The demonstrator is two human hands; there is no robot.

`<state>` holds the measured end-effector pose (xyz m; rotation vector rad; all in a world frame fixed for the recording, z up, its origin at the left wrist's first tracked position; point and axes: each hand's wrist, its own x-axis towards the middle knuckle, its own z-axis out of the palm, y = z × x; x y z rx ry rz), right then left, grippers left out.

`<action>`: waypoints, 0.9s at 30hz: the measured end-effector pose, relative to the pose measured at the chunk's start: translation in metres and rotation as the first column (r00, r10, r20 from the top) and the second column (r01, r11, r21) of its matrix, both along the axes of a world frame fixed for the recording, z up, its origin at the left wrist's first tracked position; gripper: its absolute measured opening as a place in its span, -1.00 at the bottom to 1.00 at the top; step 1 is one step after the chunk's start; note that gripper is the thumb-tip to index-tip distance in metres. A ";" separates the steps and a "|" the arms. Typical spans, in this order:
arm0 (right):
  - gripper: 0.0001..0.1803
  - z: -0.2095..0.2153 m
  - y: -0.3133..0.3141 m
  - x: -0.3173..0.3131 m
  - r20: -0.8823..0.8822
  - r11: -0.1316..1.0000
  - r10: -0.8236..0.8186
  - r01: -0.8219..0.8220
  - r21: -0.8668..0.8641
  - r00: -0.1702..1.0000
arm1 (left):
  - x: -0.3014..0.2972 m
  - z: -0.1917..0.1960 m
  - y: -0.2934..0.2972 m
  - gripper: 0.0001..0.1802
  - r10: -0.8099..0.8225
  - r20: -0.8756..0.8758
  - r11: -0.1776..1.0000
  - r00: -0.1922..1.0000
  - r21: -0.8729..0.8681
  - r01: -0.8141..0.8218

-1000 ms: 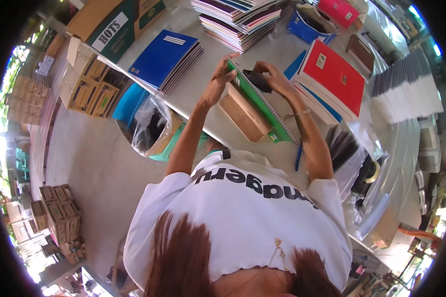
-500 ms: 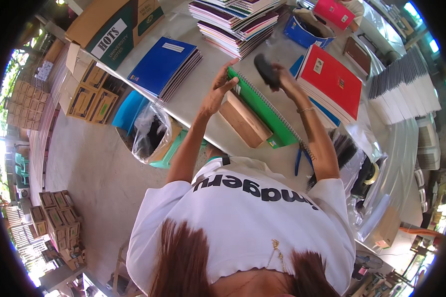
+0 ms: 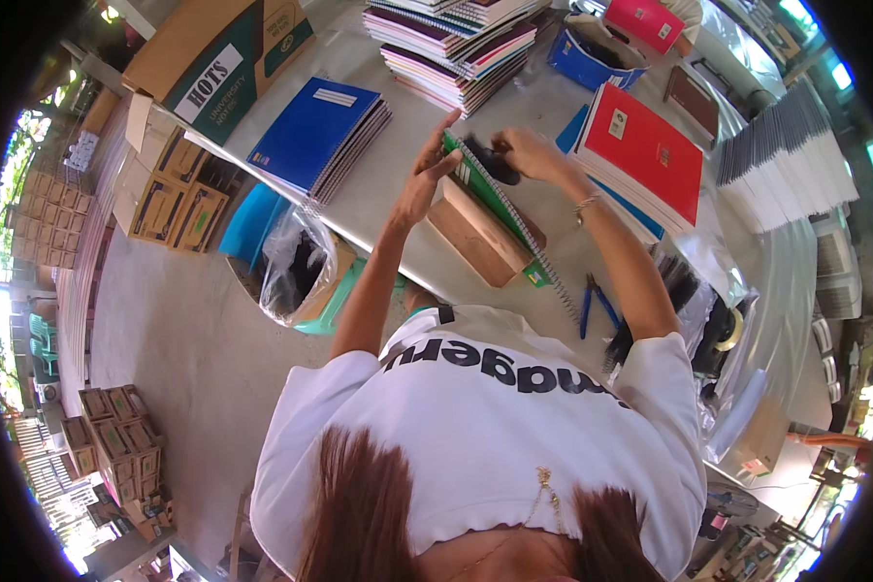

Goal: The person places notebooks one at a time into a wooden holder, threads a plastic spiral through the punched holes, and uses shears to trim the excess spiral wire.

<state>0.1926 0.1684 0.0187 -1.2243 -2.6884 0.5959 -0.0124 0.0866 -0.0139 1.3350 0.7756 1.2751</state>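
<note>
A green spiral notebook point(image 3: 502, 211) stands steeply tilted against a wooden block point(image 3: 477, 236), its spine edge up. From the notebook's near end a loose length of spiral coil point(image 3: 560, 288) sticks out. My left hand point(image 3: 423, 177) grips the notebook's far upper corner between thumb and fingers. Beside the spine, my right hand point(image 3: 533, 155) is closed on a dark rounded object point(image 3: 492, 161), blurred, its kind unclear; it is close to the coil. Pliers with blue handles point(image 3: 599, 305) lie on the table near my right forearm.
A blue notebook stack point(image 3: 315, 131) lies left, a red notebook stack point(image 3: 640, 150) right, and a tall notebook pile point(image 3: 456, 48) beyond. A blue bin point(image 3: 592, 63) stands at the far right near another person's hand. Below the table edge is a plastic-lined container point(image 3: 301, 267).
My right hand has moved left and nearer the notebook's spine with the dark object. The notebook has turned more edge-on. The pliers show more fully.
</note>
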 end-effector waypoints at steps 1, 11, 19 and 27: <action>-0.57 -0.002 0.004 0.008 -0.152 0.991 -0.049 0.028 -0.134 0.987 | 0.001 0.003 -0.001 -0.27 -0.008 -0.006 1.000 1.000 -0.001 0.008; -0.66 -0.035 0.006 -0.002 0.079 0.990 -0.140 0.140 0.010 0.987 | -0.003 0.009 -0.004 -0.26 -0.052 -0.012 0.998 0.999 -0.025 0.051; -0.72 -0.008 -0.004 -0.007 0.128 0.933 0.085 -0.124 0.338 0.988 | -0.008 0.007 -0.009 -0.29 0.009 -0.019 1.000 1.000 0.029 -0.008; -0.64 -0.031 -0.101 0.053 -0.547 0.979 -0.080 0.169 0.114 0.833 | 0.032 -0.006 -0.045 -0.59 0.354 0.181 0.935 0.917 -0.074 -0.346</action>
